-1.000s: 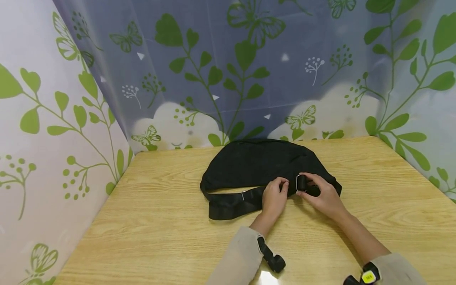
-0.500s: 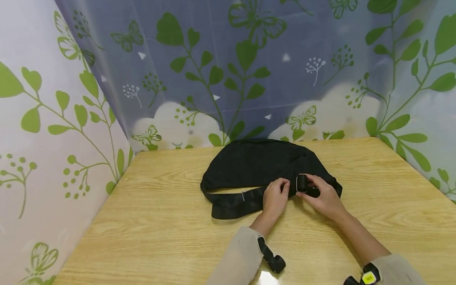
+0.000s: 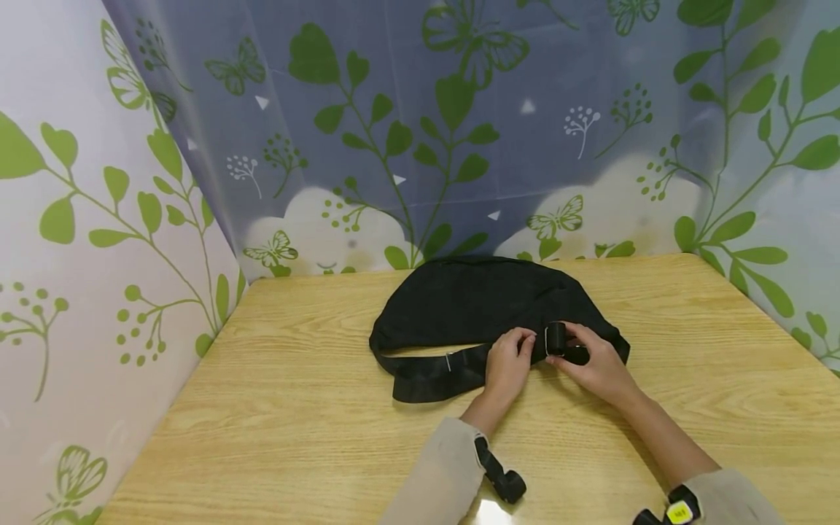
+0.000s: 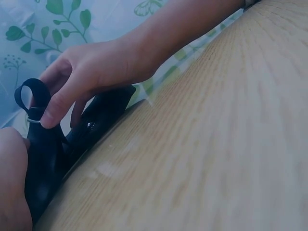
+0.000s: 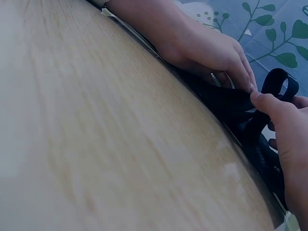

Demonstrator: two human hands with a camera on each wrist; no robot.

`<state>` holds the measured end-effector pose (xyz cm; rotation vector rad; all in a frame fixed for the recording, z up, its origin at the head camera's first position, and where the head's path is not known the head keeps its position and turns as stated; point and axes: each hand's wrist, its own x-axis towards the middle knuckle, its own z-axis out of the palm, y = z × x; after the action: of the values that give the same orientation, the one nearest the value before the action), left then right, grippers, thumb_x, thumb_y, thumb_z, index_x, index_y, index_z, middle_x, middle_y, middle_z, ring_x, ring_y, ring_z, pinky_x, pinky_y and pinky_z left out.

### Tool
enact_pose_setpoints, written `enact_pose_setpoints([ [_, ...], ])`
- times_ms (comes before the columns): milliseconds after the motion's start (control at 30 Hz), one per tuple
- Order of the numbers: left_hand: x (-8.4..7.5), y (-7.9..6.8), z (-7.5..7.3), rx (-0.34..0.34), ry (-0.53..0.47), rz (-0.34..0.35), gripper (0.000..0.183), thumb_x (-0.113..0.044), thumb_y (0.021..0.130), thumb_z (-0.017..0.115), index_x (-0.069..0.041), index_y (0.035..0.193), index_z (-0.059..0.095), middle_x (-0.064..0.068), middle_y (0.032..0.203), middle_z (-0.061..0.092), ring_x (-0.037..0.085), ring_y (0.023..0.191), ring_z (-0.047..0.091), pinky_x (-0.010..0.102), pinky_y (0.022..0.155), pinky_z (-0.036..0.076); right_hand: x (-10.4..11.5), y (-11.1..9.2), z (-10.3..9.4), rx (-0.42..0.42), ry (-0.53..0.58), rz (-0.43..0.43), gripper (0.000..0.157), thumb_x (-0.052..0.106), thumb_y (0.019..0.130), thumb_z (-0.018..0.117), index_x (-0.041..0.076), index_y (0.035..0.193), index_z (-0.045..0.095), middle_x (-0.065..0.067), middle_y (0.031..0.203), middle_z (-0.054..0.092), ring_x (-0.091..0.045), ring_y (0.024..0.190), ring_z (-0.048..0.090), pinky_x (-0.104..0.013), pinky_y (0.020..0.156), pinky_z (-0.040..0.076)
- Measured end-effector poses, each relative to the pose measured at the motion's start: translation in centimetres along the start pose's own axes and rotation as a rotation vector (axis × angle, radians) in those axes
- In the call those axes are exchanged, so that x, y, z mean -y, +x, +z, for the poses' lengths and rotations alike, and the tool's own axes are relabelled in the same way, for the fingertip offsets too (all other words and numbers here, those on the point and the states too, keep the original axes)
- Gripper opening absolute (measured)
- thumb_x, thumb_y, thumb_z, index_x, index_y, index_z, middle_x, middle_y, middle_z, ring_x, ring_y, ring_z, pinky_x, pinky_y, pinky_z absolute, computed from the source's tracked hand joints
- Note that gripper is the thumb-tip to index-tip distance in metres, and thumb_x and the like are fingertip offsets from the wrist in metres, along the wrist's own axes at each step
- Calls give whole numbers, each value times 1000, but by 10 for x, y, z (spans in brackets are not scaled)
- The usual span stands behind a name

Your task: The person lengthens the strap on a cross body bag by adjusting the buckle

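A black waist bag (image 3: 472,302) lies on the table with its curved side toward the back wall. Its webbing strap (image 3: 426,385) runs along the front and folds back at the left. My left hand (image 3: 508,364) pinches the strap just left of a metal slide buckle (image 3: 547,340). Thumb and fingers of my right hand (image 3: 593,364) hold that buckle at its edges. A small strap loop (image 4: 34,89) stands up out of the buckle in the left wrist view. Between both hands, the right wrist view shows the raised loop (image 5: 287,86) too. Another metal piece (image 3: 449,362) sits on the strap further left.
The wood-grain table (image 3: 275,430) reaches back to a printed cloth wall (image 3: 367,146) with leaves and butterflies. Similar patterned sheets close off the left and right sides. Black straps with small devices (image 3: 507,483) are worn at both wrists.
The strap's folded left end has slid a little to the right, toward the hands. The loop at the buckle looks slightly fuller. Both hands have stayed almost in place.
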<state>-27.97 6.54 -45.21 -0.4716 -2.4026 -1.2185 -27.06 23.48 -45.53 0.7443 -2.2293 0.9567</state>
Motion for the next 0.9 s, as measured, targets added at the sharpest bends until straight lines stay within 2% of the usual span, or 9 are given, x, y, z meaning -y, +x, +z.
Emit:
enact_pose_setpoints([
  [233, 1, -1, 0, 10, 50, -61, 12, -20, 92, 57, -13, 95, 67, -5, 89, 63, 12, 84, 57, 25, 71, 45, 1, 0, -1, -68, -14, 6, 59, -3, 59, 82, -3, 112, 58, -12, 98, 61, -23, 81, 58, -20, 74, 44],
  [367, 1, -1, 0, 6, 54, -55, 12, -20, 92, 58, -13, 95, 67, -6, 89, 63, 11, 84, 57, 25, 71, 45, 2, 0, -2, -34, 6, 42, 57, -1, 62, 82, -2, 114, 58, -12, 99, 62, -24, 82, 59, -19, 75, 44],
  [533, 1, 0, 0, 15, 30, -23, 13, -21, 92, 57, -13, 96, 67, -5, 92, 64, 10, 85, 57, 24, 73, 45, 5, 0, -3, 59, 4, 90, 54, 6, 69, 80, -1, 117, 56, -11, 100, 62, -26, 85, 60, -31, 74, 46],
  [633, 1, 0, 1, 22, 23, -18, 14, -22, 93, 57, -14, 96, 67, -6, 92, 64, 9, 85, 57, 23, 73, 44, 5, -1, -2, 57, -6, 82, 55, 7, 69, 80, -2, 117, 56, -12, 101, 62, -25, 86, 59, -37, 73, 47],
  [767, 2, 0, 1, 8, 41, -22, 13, -20, 92, 58, -14, 97, 68, -6, 90, 64, 10, 81, 55, 22, 70, 43, 2, -1, -1, -5, -8, 44, 57, 1, 64, 82, -3, 115, 58, -11, 101, 62, -22, 86, 58, -28, 74, 47],
  [900, 2, 0, 1, -3, 57, -55, 10, -19, 91, 59, -15, 95, 68, -7, 89, 63, 10, 79, 54, 22, 68, 43, 1, 0, -1, -52, 1, 14, 58, -3, 60, 82, -4, 113, 58, -12, 100, 61, -19, 83, 59, -19, 74, 45],
])
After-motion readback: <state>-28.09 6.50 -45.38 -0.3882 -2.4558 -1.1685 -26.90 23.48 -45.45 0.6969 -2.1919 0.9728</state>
